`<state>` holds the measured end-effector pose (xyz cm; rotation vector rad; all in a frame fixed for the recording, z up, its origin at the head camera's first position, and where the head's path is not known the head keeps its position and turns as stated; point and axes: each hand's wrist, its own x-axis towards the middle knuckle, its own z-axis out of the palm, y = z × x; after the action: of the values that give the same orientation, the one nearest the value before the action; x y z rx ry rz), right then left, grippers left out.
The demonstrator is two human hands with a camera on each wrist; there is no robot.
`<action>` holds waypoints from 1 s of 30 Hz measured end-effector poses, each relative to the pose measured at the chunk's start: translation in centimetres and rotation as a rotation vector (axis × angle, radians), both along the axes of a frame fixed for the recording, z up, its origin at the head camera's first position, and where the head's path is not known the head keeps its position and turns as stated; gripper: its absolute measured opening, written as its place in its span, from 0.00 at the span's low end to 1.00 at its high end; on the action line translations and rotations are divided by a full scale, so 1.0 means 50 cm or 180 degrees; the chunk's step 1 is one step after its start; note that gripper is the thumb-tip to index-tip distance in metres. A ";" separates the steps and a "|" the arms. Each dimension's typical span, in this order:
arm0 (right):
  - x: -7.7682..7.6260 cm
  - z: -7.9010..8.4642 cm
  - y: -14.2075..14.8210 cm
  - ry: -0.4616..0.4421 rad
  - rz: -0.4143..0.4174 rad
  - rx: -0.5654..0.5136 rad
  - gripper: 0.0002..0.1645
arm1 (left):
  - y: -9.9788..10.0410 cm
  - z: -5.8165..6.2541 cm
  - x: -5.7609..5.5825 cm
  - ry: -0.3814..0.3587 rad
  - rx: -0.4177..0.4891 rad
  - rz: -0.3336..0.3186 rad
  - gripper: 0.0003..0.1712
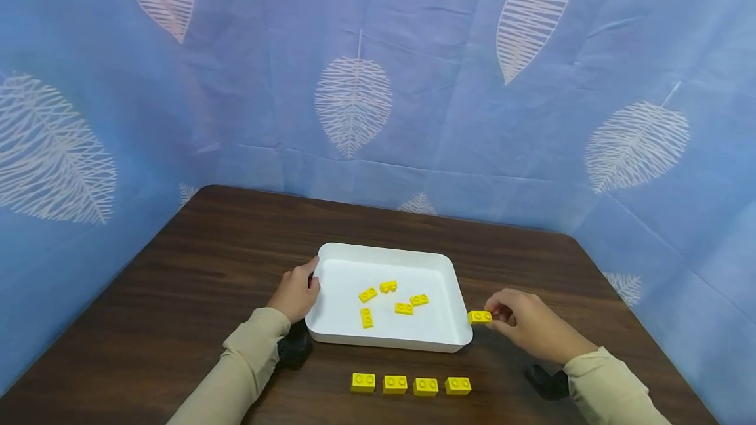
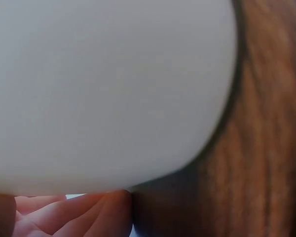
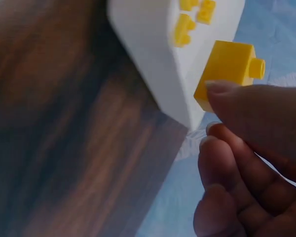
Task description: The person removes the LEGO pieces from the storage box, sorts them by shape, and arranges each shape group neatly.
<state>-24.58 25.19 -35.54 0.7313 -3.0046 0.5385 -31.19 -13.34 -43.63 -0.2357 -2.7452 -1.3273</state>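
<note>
A yellow toy brick [image 1: 479, 317] with two studs is pinched between the thumb and fingers of my right hand [image 1: 528, 323], just off the right rim of a shallow white tray [image 1: 384, 344]. The right wrist view shows the thumb across the side of this brick [image 3: 224, 61], its stud facing outward. My left hand [image 1: 295, 294] grips the tray's left edge, thumb at the rim and a finger reaching along the wall. Up close in the left wrist view, the tray wall [image 2: 113, 98] hides part of the fingers [image 2: 103, 215]. Several yellow bricks [image 1: 404, 308] lie scattered in the tray.
A row of several yellow two-stud bricks [image 1: 394, 384] stands on the dark wooden table [image 1: 248, 235] in front of the tray. Behind the table hangs a blue cloth [image 1: 437, 117] with white leaf prints. Black wrist devices [image 1: 294, 346] sit under both forearms.
</note>
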 end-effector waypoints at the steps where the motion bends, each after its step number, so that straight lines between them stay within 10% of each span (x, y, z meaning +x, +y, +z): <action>1: 0.008 -0.004 0.006 -0.0045 0.0010 -0.0002 0.09 | -0.001 0.000 0.000 -0.0008 0.0007 0.0001 0.28; 15: 0.093 -0.078 0.036 -0.0528 0.0329 -0.0224 0.09 | -0.001 0.000 -0.004 0.0069 -0.0120 0.0000 0.28; 30: 0.107 -0.095 0.049 -0.0425 0.0417 -0.0240 0.10 | -0.003 0.000 -0.004 -0.0061 -0.0016 -0.0033 0.28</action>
<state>-19.23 27.63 -40.32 0.9274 -3.0514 0.7289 -31.40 -13.48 -43.62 -0.2392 -2.7670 -1.3322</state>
